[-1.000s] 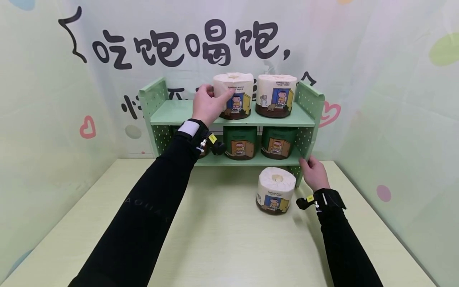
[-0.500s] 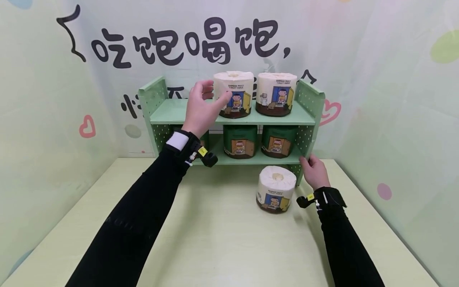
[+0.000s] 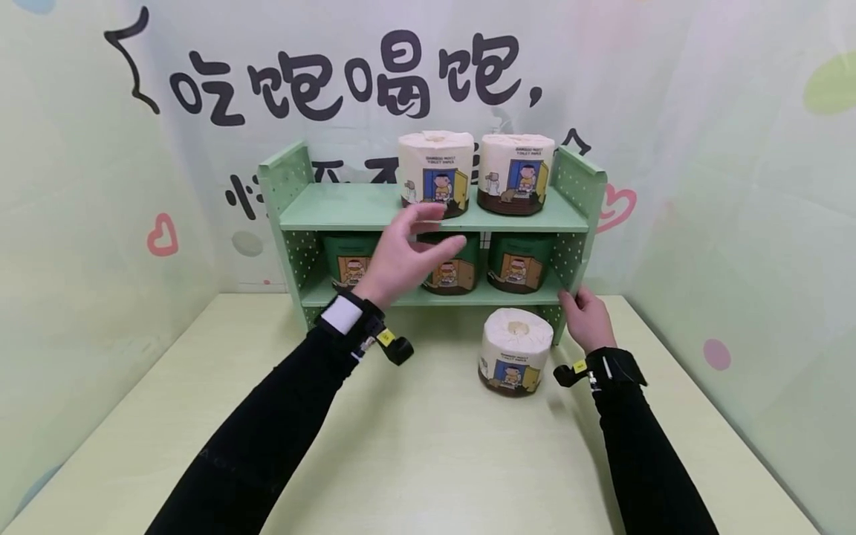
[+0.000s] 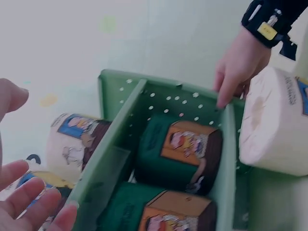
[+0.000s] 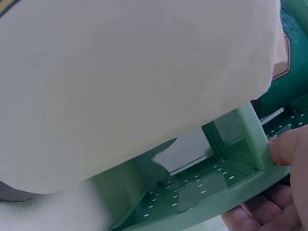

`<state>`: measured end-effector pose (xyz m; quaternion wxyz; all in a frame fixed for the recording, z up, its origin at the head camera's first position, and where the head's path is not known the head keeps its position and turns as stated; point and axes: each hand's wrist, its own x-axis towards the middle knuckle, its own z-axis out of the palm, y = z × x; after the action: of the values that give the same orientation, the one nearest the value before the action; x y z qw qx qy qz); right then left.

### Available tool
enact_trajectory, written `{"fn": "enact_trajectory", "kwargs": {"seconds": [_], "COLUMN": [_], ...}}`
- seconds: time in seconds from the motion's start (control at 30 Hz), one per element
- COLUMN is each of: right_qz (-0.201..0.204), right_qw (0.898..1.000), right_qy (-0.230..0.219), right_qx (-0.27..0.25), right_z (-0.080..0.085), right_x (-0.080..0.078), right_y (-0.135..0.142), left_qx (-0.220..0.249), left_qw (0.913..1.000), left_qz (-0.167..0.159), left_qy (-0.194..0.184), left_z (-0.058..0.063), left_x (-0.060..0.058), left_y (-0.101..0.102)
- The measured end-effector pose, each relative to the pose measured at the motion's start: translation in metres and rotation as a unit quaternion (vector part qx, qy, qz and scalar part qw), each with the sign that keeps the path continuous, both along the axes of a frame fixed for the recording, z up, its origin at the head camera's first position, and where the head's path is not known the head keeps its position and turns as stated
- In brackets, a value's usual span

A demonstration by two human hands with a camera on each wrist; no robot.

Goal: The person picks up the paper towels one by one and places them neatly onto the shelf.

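My left hand (image 3: 404, 256) hovers before the green two-tier shelf (image 3: 337, 208), fingers spread and holding nothing. It partly covers the middle green toilet roll (image 3: 449, 276) on the lower tier; two more green rolls (image 3: 518, 261) stand to either side. On the top tier, two white toilet rolls (image 3: 438, 167) stand upright at the centre and right. Down at the shelf's lower right, my right hand (image 3: 588, 321) grips the side panel; in the right wrist view its thumb (image 5: 286, 144) lies on one side and curled fingers on the other.
Another white toilet roll (image 3: 515, 351) stands on the pale wooden table (image 3: 428, 446), in front of the shelf and left of my right hand. A printed backdrop (image 3: 702, 186) encloses the table behind and at both sides.
My left hand has let go of the top tier's centre white roll, drawn back, then dropped to the height of the lower tier. The right hand keeps its hold on the panel.
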<state>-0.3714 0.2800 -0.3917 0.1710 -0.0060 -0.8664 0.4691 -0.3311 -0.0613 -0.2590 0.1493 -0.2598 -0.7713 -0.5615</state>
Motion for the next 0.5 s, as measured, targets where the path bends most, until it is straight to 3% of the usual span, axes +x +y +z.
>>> {"fn": "enact_trajectory", "kwargs": {"seconds": [0.5], "right_qz": [0.004], "right_qw": [1.0], "right_qy": [-0.005], "right_qx": [-0.011], "right_z": [0.001], "right_x": [0.002], "right_y": [0.0], "left_qx": [-0.033], "left_qw": [0.9921], "left_qz": [-0.069], "left_qy": [-0.1], "left_z": [-0.071], "left_x": [0.004], "left_y": [0.029]}}
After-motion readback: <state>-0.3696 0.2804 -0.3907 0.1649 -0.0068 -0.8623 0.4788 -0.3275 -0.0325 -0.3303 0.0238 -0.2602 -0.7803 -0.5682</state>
